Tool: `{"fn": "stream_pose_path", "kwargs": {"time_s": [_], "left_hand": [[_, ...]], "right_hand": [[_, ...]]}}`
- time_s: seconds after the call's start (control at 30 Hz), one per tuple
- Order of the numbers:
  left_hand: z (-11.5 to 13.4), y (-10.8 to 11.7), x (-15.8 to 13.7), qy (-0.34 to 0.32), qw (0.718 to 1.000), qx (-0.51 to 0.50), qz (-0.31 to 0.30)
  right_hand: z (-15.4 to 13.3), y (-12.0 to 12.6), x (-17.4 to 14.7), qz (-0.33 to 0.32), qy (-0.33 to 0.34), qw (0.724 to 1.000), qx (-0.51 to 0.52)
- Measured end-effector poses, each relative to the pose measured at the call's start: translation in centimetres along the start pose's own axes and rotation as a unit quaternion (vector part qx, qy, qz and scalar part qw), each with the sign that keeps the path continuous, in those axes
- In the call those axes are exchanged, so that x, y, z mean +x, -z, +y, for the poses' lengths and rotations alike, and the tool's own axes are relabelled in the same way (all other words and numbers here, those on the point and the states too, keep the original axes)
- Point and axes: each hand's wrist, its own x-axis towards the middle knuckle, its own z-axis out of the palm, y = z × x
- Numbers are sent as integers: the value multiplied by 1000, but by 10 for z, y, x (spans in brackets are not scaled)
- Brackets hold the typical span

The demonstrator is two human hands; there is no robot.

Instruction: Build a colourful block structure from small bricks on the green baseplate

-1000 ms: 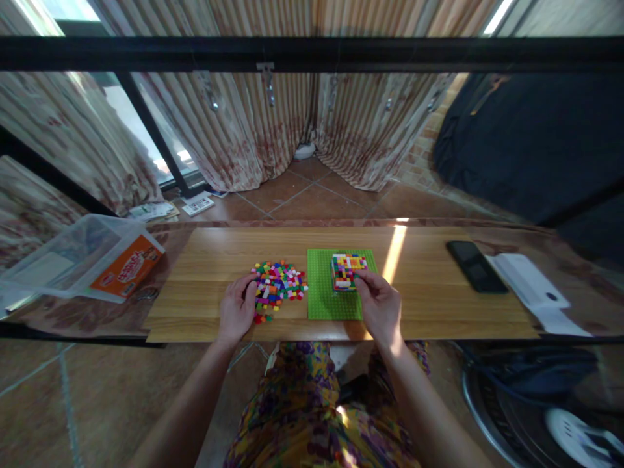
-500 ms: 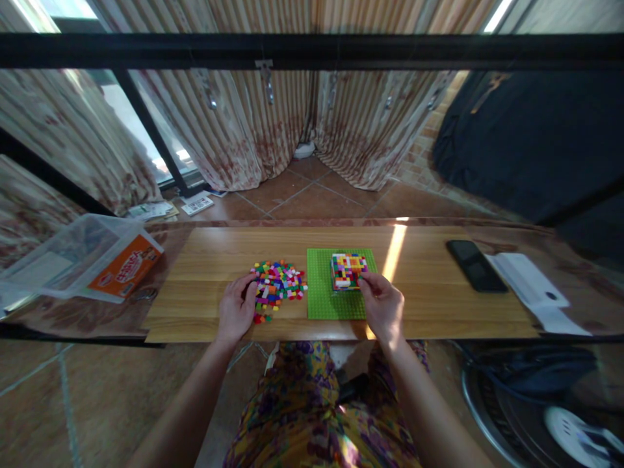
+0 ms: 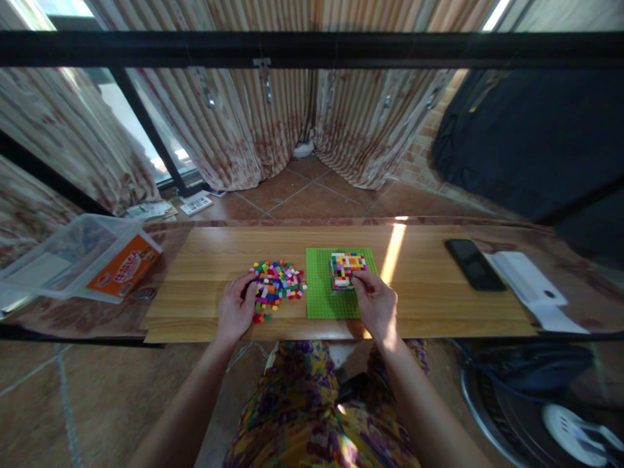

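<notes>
A block-shaped build of many-coloured toy bricks [image 3: 348, 263] stands on the green baseplate [image 3: 318, 299]. My right hand [image 3: 377, 300] is at the build's near right corner, thumb and fingertips pinched together; whatever lies between them is too small to make out. Left of the baseplate, a pile of small loose bricks [image 3: 280, 283] is spread on the wooden board. Along the pile's left edge rests my left hand [image 3: 237, 304], fingers curved and apart from the thumb, fingertips touching the outer bricks.
On the left stands a clear plastic box [image 3: 73, 253] with an orange label. A black phone [image 3: 475, 264] lies on the right of the wooden board [image 3: 429, 312], beside a white box-like item [image 3: 529, 279]. A dark bar [image 3: 312, 50] crosses the view above.
My right hand has shifted slightly left along the near side of the brick build, its fingertips still pinched. My left hand stays at the pile.
</notes>
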Motion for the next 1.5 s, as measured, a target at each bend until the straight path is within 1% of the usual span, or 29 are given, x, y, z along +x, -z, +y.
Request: {"fn": "stream_pose_path", "kwargs": {"time_s": [0.2, 0.4, 0.6, 0.87, 1.13, 1.37, 1.5], "left_hand": [[-3, -1, 0, -16, 1000, -3, 5], [-2, 0, 0, -22, 1000, -6, 6], [-2, -1, 0, -18, 1000, -2, 3], [-2, -1, 0, -19, 1000, 0, 6], [-2, -1, 1, -29, 1000, 3, 8], [0, 0, 1, -23, 1000, 0, 4], [0, -1, 1, -21, 1000, -4, 3]], "right_hand": [[-8, -3, 1, -4, 64, 998, -16], [-11, -8, 7, -22, 80, 996, -42], [-9, -10, 10, -40, 85, 994, -55], [-8, -9, 14, -61, 95, 989, -95], [-10, -8, 14, -62, 93, 989, -94], [-8, -8, 14, -57, 56, 995, -58], [-6, -9, 14, -55, 56, 996, -52]]}}
